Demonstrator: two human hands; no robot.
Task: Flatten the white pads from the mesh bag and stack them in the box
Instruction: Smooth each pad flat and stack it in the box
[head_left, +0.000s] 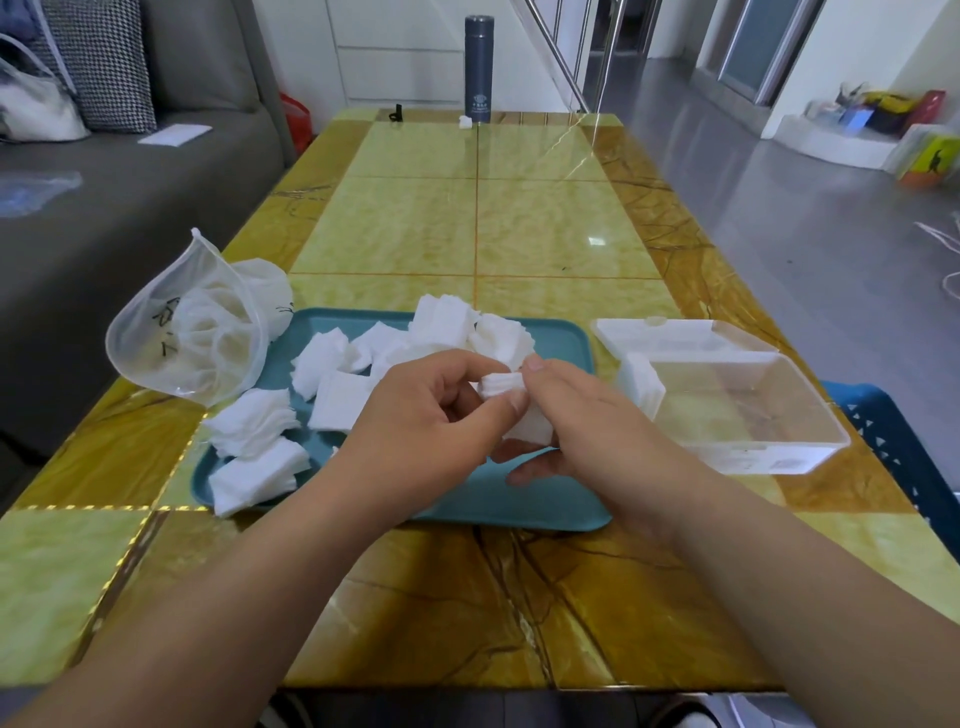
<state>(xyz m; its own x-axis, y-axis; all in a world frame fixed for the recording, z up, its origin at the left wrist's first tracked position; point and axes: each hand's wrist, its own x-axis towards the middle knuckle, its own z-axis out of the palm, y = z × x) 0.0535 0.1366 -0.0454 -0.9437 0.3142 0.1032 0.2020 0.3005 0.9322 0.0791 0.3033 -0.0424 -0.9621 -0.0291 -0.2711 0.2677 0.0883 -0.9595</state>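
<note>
Over tray (519, 501): left hand (426, 415), right hand (587, 415) pinch pads (501, 387).

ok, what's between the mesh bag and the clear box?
Head view: the teal tray holding loose white pads, and over it the left hand and right hand pinching a small pad stack.

The mesh bag (195, 332) lies left of the tray (550, 499), the box (737, 410) right.

One mesh bag (182, 332), one tray (519, 499), one clear box (779, 460), one flask (478, 67); left hand (415, 410), right hand (587, 415) — two; white pads (317, 364) — roughly nine heaps.
</note>
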